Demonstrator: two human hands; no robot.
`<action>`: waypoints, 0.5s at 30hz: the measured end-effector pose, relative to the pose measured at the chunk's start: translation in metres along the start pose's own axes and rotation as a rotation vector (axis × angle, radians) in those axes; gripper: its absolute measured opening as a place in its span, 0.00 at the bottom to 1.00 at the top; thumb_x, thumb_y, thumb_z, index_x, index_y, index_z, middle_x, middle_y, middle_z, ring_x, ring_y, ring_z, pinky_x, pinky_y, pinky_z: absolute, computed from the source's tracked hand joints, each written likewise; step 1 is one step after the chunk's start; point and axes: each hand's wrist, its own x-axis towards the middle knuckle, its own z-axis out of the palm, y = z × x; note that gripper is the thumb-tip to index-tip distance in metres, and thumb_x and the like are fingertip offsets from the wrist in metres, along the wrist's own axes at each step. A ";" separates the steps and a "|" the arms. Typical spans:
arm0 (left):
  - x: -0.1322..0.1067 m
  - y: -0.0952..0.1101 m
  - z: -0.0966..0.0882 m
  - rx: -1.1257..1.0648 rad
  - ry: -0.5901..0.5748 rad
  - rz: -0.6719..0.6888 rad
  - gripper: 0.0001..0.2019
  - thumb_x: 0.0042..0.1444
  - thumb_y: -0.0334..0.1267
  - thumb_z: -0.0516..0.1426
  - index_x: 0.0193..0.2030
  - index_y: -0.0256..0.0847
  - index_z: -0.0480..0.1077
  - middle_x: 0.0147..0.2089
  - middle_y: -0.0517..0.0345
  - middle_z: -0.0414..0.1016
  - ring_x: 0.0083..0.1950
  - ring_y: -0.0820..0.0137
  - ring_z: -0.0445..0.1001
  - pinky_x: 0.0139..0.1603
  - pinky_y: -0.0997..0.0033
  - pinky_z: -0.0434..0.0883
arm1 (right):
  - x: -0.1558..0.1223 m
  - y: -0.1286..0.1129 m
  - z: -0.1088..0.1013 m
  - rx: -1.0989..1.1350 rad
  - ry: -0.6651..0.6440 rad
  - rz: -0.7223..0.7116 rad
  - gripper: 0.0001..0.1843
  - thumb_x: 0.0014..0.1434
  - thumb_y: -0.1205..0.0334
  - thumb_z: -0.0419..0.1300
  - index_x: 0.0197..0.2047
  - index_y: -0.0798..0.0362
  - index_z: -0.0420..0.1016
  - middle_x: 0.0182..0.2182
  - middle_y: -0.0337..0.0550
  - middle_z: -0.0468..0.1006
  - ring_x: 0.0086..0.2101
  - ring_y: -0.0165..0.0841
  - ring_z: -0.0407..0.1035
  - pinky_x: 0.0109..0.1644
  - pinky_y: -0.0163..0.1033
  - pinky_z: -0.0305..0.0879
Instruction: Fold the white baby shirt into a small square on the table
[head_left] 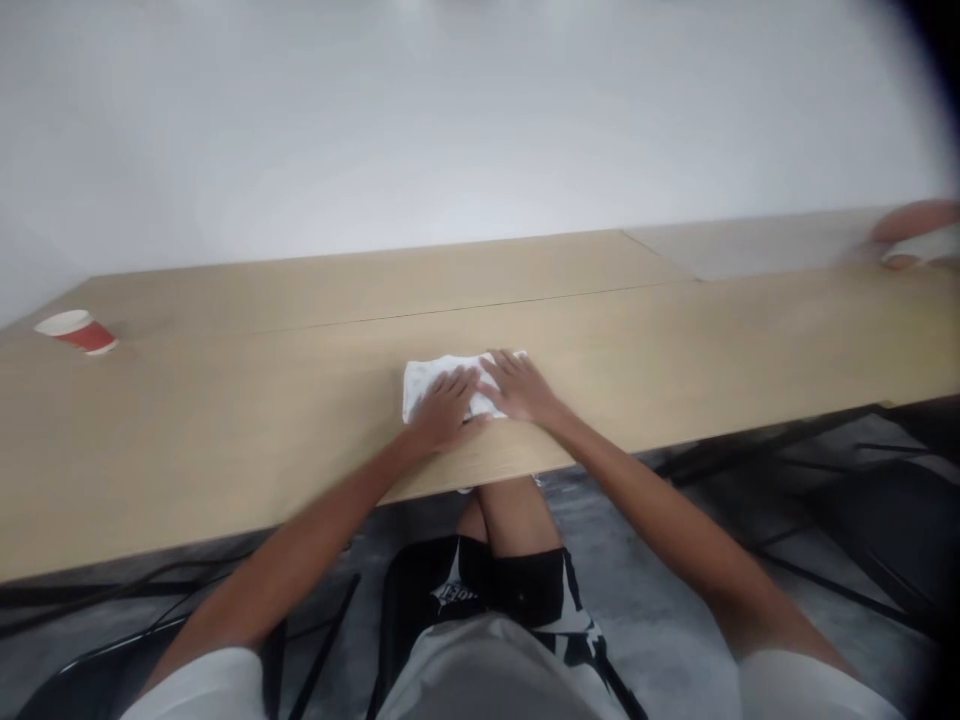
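Observation:
A white folded cloth lies flat near the front edge of the wooden table. My left hand rests palm down on its left and middle part, fingers stretched forward. On the right part lies my right hand, also flat, its fingers spread and pointing away to the left. The two hands are close together, with a strip of cloth showing between them. Some of the cloth is hidden under the palms.
A red and white paper cup stands at the table's left. At the far right, a blurred arm of another person reaches onto the table. Black chairs stand below, and a white wall rises behind.

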 end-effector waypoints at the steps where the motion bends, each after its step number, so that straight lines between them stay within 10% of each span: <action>1: -0.006 -0.005 -0.004 0.008 -0.001 -0.017 0.37 0.67 0.58 0.46 0.73 0.32 0.48 0.74 0.42 0.46 0.76 0.53 0.43 0.75 0.49 0.44 | -0.004 0.007 -0.002 -0.016 -0.007 0.010 0.35 0.72 0.41 0.43 0.73 0.51 0.52 0.70 0.48 0.48 0.69 0.46 0.41 0.71 0.59 0.39; 15: -0.027 -0.038 -0.033 -0.025 -0.067 -0.024 0.30 0.69 0.51 0.45 0.71 0.35 0.54 0.74 0.46 0.48 0.75 0.57 0.45 0.76 0.51 0.50 | -0.009 0.052 0.011 0.042 0.024 -0.072 0.38 0.69 0.34 0.39 0.72 0.47 0.55 0.70 0.42 0.50 0.69 0.44 0.44 0.72 0.54 0.44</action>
